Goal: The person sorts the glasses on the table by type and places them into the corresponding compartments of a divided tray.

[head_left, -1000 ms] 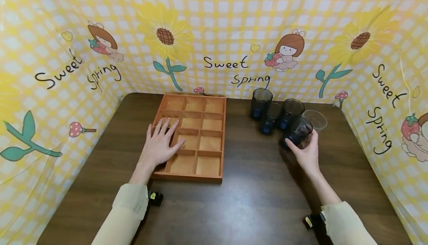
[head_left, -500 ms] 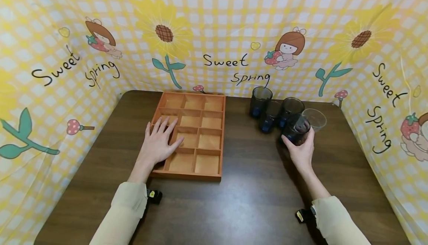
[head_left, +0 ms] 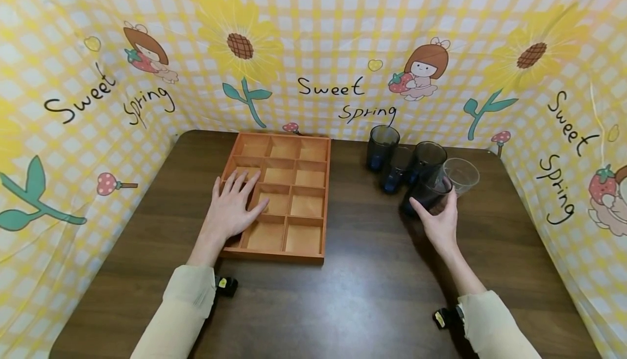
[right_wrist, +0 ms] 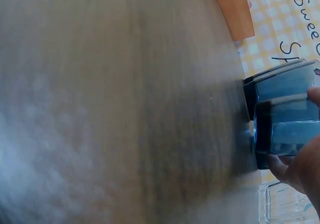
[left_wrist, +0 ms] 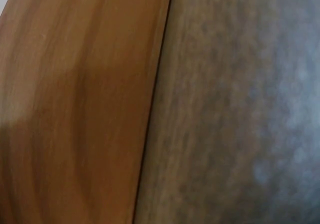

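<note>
My right hand (head_left: pixel 440 224) grips a dark blue drinking glass (head_left: pixel 425 195), thumb on the near side and fingers round the far side. The glass leans, its base toward the left and its rim toward the right. In the right wrist view the held glass (right_wrist: pixel 287 129) overlaps other blue glasses behind it. My left hand (head_left: pixel 231 211) lies with spread fingers over the left side of a wooden divided tray (head_left: pixel 299 258). Its compartments that show hold nothing; some are hidden under the hand. Only the tray's side (left_wrist: pixel 80 104) appears in the left wrist view.
Behind the held glass stand a blue glass (head_left: pixel 383 144) at the back, another (head_left: pixel 395 171) before it and a third (head_left: pixel 430 155) to the right. A clear glass (head_left: pixel 464 177) is beside my right fingers. Yellow checked cloth (head_left: pixel 333 38) walls the table (head_left: pixel 313 310).
The glass in my right hand has shifted slightly left and toward me, and leans more now. My left hand stays on the tray. The head view has shifted a little.
</note>
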`<state>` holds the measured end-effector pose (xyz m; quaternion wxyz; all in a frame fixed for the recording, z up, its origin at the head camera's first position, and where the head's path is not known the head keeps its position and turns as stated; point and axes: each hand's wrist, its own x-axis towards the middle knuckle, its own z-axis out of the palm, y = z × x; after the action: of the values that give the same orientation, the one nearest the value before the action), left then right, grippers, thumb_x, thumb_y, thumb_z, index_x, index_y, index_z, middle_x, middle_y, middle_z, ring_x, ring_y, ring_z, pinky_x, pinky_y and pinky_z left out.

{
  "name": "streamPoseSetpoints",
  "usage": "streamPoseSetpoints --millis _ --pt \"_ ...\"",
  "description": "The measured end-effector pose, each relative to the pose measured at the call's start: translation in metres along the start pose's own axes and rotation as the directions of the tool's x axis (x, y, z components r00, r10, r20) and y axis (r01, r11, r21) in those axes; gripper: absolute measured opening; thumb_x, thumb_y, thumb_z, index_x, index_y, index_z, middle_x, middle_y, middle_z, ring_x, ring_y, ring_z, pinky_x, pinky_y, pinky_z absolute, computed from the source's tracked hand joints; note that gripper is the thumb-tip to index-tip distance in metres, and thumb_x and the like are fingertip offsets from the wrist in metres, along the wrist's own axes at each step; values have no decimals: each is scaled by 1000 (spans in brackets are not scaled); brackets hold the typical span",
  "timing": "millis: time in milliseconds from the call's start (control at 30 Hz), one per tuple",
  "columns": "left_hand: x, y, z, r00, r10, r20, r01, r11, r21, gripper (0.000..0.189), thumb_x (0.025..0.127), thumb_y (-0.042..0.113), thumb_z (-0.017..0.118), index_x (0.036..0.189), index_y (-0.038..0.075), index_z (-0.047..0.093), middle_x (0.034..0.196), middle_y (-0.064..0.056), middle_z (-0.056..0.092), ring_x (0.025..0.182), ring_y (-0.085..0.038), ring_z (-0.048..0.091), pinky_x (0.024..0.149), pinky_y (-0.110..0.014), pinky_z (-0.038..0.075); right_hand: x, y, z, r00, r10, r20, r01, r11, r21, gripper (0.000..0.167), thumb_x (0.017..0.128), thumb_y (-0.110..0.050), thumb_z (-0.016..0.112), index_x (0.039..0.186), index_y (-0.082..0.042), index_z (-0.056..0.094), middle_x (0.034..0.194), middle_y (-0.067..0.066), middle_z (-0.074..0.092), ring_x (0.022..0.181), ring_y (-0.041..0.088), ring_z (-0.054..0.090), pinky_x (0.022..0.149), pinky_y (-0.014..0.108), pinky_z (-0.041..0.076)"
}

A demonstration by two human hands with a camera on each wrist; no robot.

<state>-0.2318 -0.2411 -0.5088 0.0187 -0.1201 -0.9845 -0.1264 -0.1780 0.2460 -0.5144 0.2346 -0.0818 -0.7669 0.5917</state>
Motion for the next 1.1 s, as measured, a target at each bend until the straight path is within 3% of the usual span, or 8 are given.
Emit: streamPoseSetpoints --millis 233,333,467,567,667,867,1100 --pt "-2 -1 2 1000 -11 10 11 1000 -3 83 108 68 51 177 28 28 179 -20 32 171 -44 16 136 -74 0 -1 -4 2 998 36 60 -38 998 46 85 94 0 82 167 -8 40 110 -22 67 94 -9 66 79 8 53" --pt "-3 -1 2 1000 -10 7 10 1000 2 83 108 68 50 176 27 28 179 -20 33 171 -44 16 136 -74 2 -2 -6 4 996 46 79 -50 998 47 83 96 -1 81 167 -9 39 115 -11 73 94 -10 68 80 8 54" --pt "-4 0 2 1000 -6 2 6 1000 4 83 108 69 50 176 27 29 180 -20 31 172 -44 16 136 -75 3 -4 -9 5 994 61 92 -68 995 70 84 97 1 79 169 -10 37 117 -10 75 97 -11 70 84 7 55" --pt "-6 -1 2 1000 -1 4 1 1000 -3 84 108 69 49 177 27 28 183 -19 26 173 -43 13 136 -74 0 -6 -10 5 994 58 97 -66 995 76 84 97 2 79 169 -10 37 110 -27 71 98 -11 70 84 7 56" --pt "-9 -2 -1 1000 11 17 -11 1000 -28 84 108 69 49 177 27 26 185 -18 20 174 -42 9 137 -73 -2 -9 -14 5 993 48 105 -56 996 71 85 97 2 79 169 -10 36 108 -31 70 98 -10 70 84 8 55" --pt "-31 -8 -13 998 22 55 -20 999 -36 86 107 73 51 177 31 25 187 -15 12 174 -41 4 137 -72 0 -15 -28 1 991 54 126 -65 994 86 86 97 1 80 169 -13 36 112 -26 72 100 -7 72 85 9 57" --pt "-57 -8 -21 998 19 52 -19 1000 -10 86 106 73 53 177 33 25 187 -17 12 174 -43 3 136 -74 5 -17 -43 0 991 7 132 -29 986 165 87 96 7 77 170 -13 35 119 -17 74 104 -4 74 89 9 58"
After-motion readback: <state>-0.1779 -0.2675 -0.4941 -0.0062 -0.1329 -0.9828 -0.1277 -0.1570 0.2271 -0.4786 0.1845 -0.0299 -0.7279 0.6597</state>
